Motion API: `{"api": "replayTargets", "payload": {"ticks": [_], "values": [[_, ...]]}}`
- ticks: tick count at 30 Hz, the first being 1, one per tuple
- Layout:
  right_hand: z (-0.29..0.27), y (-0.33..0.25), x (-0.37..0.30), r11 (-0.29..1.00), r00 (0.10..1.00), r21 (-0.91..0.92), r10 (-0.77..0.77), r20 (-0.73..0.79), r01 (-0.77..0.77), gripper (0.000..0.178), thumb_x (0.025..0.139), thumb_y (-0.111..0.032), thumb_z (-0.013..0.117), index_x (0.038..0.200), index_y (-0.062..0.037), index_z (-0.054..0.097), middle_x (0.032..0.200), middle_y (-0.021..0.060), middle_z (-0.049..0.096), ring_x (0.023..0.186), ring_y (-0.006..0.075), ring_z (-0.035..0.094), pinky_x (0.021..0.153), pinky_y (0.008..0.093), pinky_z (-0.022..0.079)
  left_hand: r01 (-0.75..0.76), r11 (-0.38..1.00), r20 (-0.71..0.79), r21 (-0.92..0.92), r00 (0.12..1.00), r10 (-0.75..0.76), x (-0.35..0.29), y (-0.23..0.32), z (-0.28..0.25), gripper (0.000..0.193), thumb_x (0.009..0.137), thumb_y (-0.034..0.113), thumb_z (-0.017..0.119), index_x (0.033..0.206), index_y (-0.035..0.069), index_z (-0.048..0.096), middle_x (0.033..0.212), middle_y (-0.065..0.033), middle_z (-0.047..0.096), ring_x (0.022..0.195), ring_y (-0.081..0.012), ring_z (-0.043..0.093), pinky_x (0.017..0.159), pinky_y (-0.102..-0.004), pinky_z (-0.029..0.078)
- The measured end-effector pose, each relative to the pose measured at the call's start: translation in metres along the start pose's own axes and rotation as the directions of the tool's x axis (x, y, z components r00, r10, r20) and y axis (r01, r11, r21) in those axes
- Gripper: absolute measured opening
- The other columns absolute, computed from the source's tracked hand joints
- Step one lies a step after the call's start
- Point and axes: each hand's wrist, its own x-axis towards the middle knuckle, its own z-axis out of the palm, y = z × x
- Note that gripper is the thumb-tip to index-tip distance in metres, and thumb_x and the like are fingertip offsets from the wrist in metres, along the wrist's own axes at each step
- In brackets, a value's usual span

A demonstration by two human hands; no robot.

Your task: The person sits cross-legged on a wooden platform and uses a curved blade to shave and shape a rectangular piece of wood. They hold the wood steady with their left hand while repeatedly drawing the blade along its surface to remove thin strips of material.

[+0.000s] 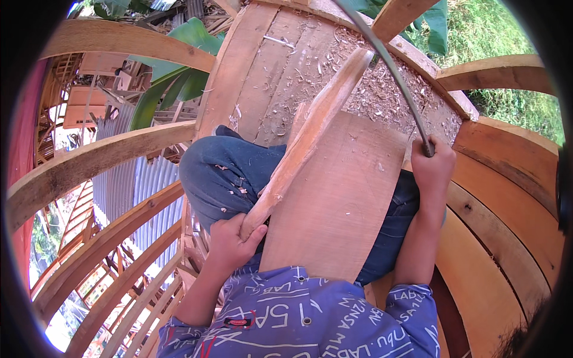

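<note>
The left hand grips the wooden piece by its near end, the right hand clenches the long tool; strokes should probably run outward.

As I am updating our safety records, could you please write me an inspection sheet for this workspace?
Surface: plank floor; a board lies over the legs.
Things: a long stick, slanting over the board in this view; a long dark tool, running out of the top of the picture.
Clutter: shavings across the floor, thickest toward the far right; flecks on the legs.
Grips: left grip closed around the stick's near end; right grip closed around the tool's near end.
Cables: nothing seen.
Surroundings: curved wooden rails, corrugated sheets, leaves, grass.
</note>
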Motion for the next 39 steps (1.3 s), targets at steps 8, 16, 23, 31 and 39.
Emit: {"api": "replayTargets", "payload": {"ticks": [8,16,23,31,39], "values": [[0.001,-0.034,-0.013,0.94,0.94,0.028,-0.34,0.018,0.339,0.019,0.059,-0.021,0.072,0.071,-0.009,0.064,0.066,0.0104,0.062,0.063,0.0287,0.063,0.057,0.0378,0.047,0.016,0.997,0.096,-0.077,0.995,-0.008,0.002,-0.006,-0.008,0.034,0.078,0.032,0.071,0.072,0.0,0.061,0.054,-0.0191,0.05,0.05,-0.036,0.056,0.048,-0.0381,0.041],[0.001,-0.019,-0.014,0.944,0.942,-0.027,-0.329,-0.063,0.328,0.018,0.059,-0.022,0.071,0.07,-0.0093,0.064,0.065,0.0097,0.061,0.063,0.0292,0.062,0.056,0.0376,0.046,0.011,0.995,0.173,-0.099,0.985,0.006,0.009,-0.004,-0.014,0.033,0.079,0.031,0.072,0.077,-0.001,0.064,0.055,-0.0187,0.052,0.049,-0.0347,0.055,0.048,-0.0362,0.041],[-0.004,-0.002,-0.015,0.957,0.953,-0.119,-0.279,-0.121,0.265,0.013,0.064,-0.021,0.07,0.07,-0.0107,0.063,0.064,0.0109,0.06,0.063,0.0308,0.061,0.056,0.04,0.045,0.026,0.99,0.186,-0.14,0.983,0.0,0.008,-0.003,-0.016,0.033,0.08,0.032,0.07,0.078,0.0,0.065,0.055,-0.0181,0.05,0.048,-0.0326,0.054,0.049,-0.036,0.041],[-0.003,0.001,-0.015,0.957,0.951,-0.141,-0.273,-0.142,0.253,0.014,0.066,-0.023,0.069,0.07,-0.0111,0.064,0.062,0.0112,0.059,0.061,0.0315,0.06,0.055,0.0403,0.044,0.026,0.993,0.19,-0.118,0.982,-0.004,0.008,-0.006,-0.015,0.034,0.081,0.033,0.07,0.078,-0.001,0.065,0.056,-0.0196,0.052,0.05,-0.0336,0.055,0.049,-0.0363,0.042],[-0.002,-0.008,-0.02,0.937,0.923,-0.069,-0.349,-0.162,0.342,0.016,0.062,-0.021,0.07,0.068,-0.0092,0.061,0.062,0.0095,0.06,0.062,0.0299,0.061,0.055,0.0389,0.045,0.067,0.994,0.188,-0.087,0.981,-0.05,0.007,-0.002,-0.016,0.035,0.081,0.034,0.068,0.078,-0.001,0.065,0.058,-0.0204,0.053,0.052,-0.0346,0.057,0.051,-0.038,0.043]]}}
